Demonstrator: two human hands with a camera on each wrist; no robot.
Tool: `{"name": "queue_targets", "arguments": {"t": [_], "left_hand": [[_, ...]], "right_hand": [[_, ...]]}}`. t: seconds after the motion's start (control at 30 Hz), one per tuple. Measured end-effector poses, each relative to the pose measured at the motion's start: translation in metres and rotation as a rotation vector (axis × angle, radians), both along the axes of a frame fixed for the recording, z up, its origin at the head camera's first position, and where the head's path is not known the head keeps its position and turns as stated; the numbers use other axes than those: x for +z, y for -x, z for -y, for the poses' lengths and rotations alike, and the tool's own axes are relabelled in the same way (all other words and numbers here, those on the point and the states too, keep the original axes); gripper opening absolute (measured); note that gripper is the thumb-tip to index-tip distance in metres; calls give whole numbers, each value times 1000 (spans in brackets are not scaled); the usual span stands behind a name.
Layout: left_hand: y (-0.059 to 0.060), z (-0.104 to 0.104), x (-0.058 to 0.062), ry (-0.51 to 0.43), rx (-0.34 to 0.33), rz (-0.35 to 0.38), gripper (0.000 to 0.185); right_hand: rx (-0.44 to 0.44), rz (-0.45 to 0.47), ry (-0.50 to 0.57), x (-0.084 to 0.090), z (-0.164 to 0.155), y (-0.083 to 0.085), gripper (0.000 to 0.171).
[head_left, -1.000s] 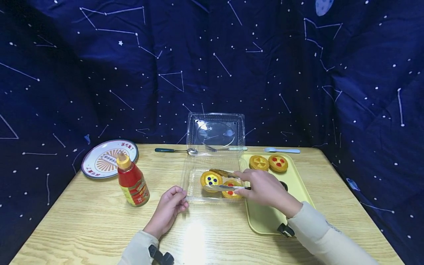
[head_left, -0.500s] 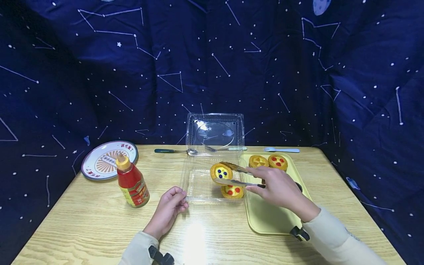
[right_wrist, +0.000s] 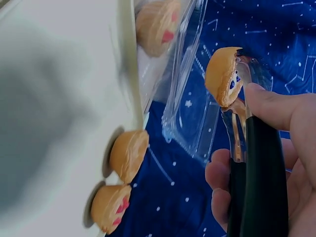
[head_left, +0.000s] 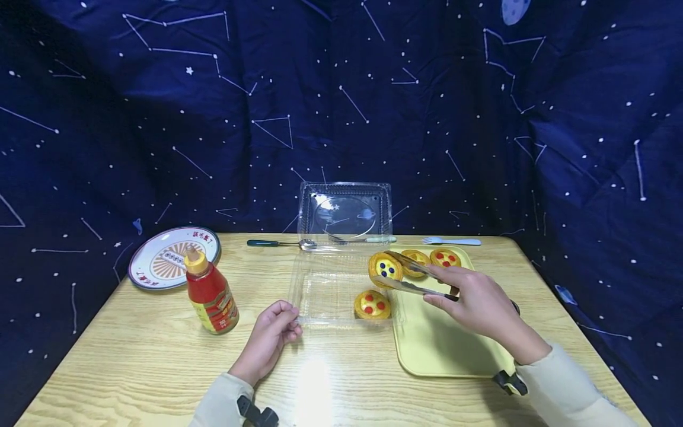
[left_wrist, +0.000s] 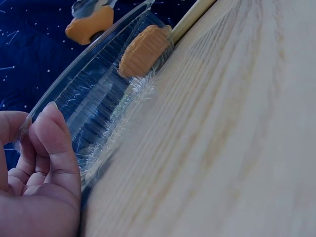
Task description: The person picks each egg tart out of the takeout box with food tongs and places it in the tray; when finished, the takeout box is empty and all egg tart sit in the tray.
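My left hand (head_left: 271, 335) pinches the near-left corner of a clear plastic clamshell container (head_left: 324, 296), whose lid stands raised at the back. In the container's near-right corner sits a tart with red dots (head_left: 372, 305). With my right hand (head_left: 477, 302) I grip tongs (right_wrist: 266, 173) by their black handles. Between the metal tips they hold a tart with blue dots (head_left: 385, 267), raised above the container's right edge. Beyond the tongs, a plain-topped tart (head_left: 418, 257) and another red-dotted tart (head_left: 445, 258) rest at the back of the yellow tray (head_left: 437, 356).
A ketchup-style squeeze bottle (head_left: 212, 299) stands on the left, before a patterned plate (head_left: 155, 276). Along the back lie a dark-handled spoon (head_left: 267, 243), a pale-handled utensil (head_left: 379, 239) partly behind the lid, and a light blue fork (head_left: 459, 242). Dark blue star-patterned cloth hangs behind.
My right hand has lifted the blue-dotted tart with the tongs from the container and carried it right, toward the tray. My left hand has stayed at the container's corner.
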State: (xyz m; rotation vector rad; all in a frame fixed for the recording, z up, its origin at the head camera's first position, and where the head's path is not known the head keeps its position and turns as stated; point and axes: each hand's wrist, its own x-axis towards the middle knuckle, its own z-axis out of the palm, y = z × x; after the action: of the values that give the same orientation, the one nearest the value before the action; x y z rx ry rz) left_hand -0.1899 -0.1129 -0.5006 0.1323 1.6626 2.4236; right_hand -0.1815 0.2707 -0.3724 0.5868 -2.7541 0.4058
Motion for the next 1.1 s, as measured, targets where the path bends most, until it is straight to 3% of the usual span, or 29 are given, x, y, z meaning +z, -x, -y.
{"name": "queue_targets", "arguments": {"t": [0.53, 1.1], "left_hand": [[0, 0, 0, -2, 6, -4, 12], [1, 0, 0, 12, -1, -10, 12]], "right_hand": [[-107, 24, -46, -7, -43, -11, 61], [-122, 92, -78, -33, -60, -10, 62]]}}
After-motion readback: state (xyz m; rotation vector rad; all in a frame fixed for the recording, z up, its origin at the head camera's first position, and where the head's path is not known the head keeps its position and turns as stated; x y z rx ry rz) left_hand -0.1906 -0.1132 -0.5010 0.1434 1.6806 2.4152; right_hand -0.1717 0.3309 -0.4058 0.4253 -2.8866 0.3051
